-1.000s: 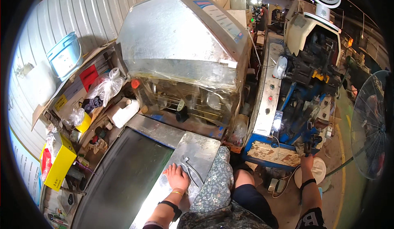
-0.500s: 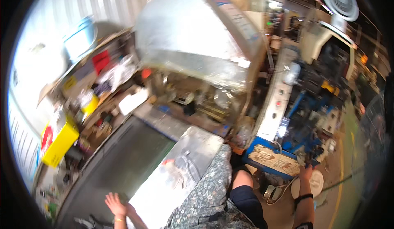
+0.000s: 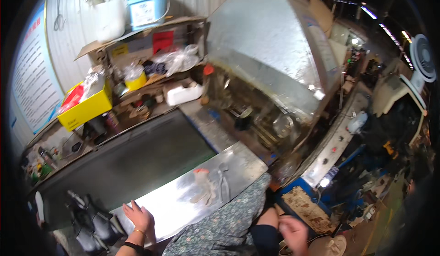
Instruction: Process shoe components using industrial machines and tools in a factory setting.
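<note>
My left hand [image 3: 137, 217] lies flat, fingers spread, at the left end of a shiny metal sheet [image 3: 169, 208] and holds nothing. Close to its left are black, glossy objects [image 3: 89, 224] that look like shoes. On the sheet's right part lie a pale glove [image 3: 201, 188] with a reddish cuff and a metal hand tool like pliers [image 3: 223, 185]. My right hand [image 3: 294, 233] is beside my bare knee, low in the picture. Motion smears its fingers, and I cannot see anything in it.
A dark, flat bench surface [image 3: 137, 148] stretches behind the sheet. Beyond it are a yellow box [image 3: 86, 107], a white tray [image 3: 184, 93] and a cluttered shelf. A metal hood [image 3: 266, 40] stands over a dirty work area. At right is a blue-framed machine [image 3: 302, 186].
The view has swung left, so the scene sits farther right. My right hand has come back from the blue machine to beside my knee. My left hand now rests on the metal sheet.
</note>
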Available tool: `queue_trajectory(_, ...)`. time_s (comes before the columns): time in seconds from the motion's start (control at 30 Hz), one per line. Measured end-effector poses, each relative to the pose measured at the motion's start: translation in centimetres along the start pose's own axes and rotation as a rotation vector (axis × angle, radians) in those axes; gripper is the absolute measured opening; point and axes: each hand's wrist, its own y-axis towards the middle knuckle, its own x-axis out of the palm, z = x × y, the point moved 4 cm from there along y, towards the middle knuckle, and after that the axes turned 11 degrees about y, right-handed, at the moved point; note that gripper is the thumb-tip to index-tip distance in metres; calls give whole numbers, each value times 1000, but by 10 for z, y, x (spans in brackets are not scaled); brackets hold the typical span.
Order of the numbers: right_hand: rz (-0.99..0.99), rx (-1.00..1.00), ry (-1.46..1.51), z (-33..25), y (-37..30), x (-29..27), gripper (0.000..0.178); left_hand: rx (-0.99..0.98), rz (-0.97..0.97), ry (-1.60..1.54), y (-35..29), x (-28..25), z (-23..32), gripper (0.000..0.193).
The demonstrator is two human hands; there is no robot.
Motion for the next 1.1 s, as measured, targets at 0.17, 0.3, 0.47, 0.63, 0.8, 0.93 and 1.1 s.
queue_trajectory(0.17,-431,-565,119,-156,15,100,35,-10,0,45,3,11,86,54)
queue_trajectory(0.3,-347,-341,117,-131,67,126,33,23,-14,-40,7,12,90,44)
queue_trajectory(0.47,-285,-231,115,-80,90,128,32,238,100,-4,3,16,87,54)
queue_trajectory(0.63,-259,-209,103,-75,93,126,30,250,89,64,2,9,89,53)
queue_trajectory(0.8,-236,-202,117,-67,92,127,29,269,86,81,1,-10,90,52)
queue_trajectory(0.93,-233,-197,118,-59,90,127,28,242,34,126,-1,-3,90,54)
queue_trajectory(1.1,-230,-197,126,-58,91,126,26,252,120,154,2,10,90,56)
